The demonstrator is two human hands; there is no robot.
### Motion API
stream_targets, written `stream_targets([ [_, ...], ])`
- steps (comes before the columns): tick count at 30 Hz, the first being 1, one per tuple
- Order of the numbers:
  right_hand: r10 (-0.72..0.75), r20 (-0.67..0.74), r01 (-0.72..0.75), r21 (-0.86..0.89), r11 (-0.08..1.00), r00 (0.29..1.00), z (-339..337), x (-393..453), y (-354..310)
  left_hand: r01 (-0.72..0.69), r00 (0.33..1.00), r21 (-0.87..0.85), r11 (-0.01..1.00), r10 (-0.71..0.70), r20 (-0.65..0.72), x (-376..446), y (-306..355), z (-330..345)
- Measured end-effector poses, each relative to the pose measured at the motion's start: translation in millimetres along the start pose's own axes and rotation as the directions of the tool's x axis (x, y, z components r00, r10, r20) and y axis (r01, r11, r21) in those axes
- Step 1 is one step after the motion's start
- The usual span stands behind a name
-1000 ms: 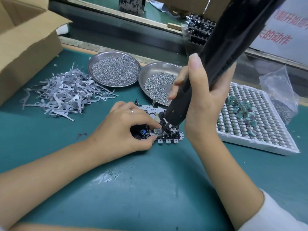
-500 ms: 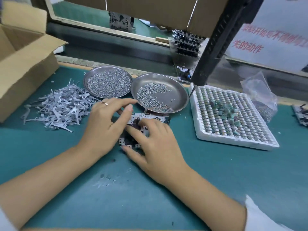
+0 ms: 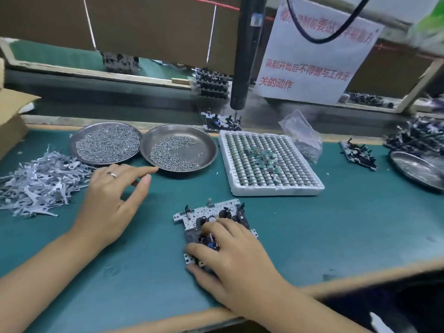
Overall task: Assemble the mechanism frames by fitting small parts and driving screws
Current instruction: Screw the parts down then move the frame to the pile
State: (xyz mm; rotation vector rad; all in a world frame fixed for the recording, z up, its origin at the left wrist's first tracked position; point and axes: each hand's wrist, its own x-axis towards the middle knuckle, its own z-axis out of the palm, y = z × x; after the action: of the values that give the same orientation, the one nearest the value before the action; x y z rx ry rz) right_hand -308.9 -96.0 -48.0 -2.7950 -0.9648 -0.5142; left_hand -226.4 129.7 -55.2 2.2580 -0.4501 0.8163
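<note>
Low in the frame, right of centre, the right hand [image 3: 236, 258] lies over the mechanism frame [image 3: 211, 212] on the green surface [image 3: 336, 236], fingers curled onto it. Best to pin it flat so the holes stay put. Further up at left, the left hand [image 3: 113, 200] hovers loosely spread and empty near the screw dish [image 3: 179, 147]; take one screw only. The driver [image 3: 246, 56] hangs at top centre.

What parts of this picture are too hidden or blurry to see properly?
Head view only:
- Mechanism frame: its near half is hidden under the right hand.
- Screws in the steel dishes: too small to tell heads apart.
- Metal pile at the right edge: blurred, cut off.
- Screwdriver: its top leaves the picture.
</note>
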Motion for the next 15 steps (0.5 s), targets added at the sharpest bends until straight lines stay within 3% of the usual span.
stream_targets([
  [7, 0.280, -0.055, -0.285, -0.168, 0.944, 0.959, -28.5, -68.2, 71.5, -0.015, 0.999, 0.011, 1.000, 0.015, 0.036, 1.0, 0.7, 0.0],
  [9, 0.444, -0.052, -0.439, -0.292, 0.850, 0.894, -35.1, -80.0, 98.1, -0.037, 0.999, 0.030, 0.999, 0.036, 0.040, 0.2, 0.7, 0.5],
  [12, 0.688, -0.042, -0.629, -0.447, 0.636, 0.725, -44.0, -85.1, 126.1, -0.059, 0.997, 0.052, 0.997, 0.056, 0.049, 0.1, 1.2, 2.2],
  [14, 0.715, -0.054, -0.659, -0.441, 0.609, 0.697, -46.2, -80.0, 131.6, -0.080, 0.995, 0.067, 0.995, 0.076, 0.057, 0.0, 1.2, 3.5],
  [15, 0.685, -0.059, -0.647, -0.398, 0.651, 0.726, -45.9, -73.3, 129.0, -0.084, 0.995, 0.076, 0.994, 0.080, 0.060, -0.3, 0.8, 3.9],
])
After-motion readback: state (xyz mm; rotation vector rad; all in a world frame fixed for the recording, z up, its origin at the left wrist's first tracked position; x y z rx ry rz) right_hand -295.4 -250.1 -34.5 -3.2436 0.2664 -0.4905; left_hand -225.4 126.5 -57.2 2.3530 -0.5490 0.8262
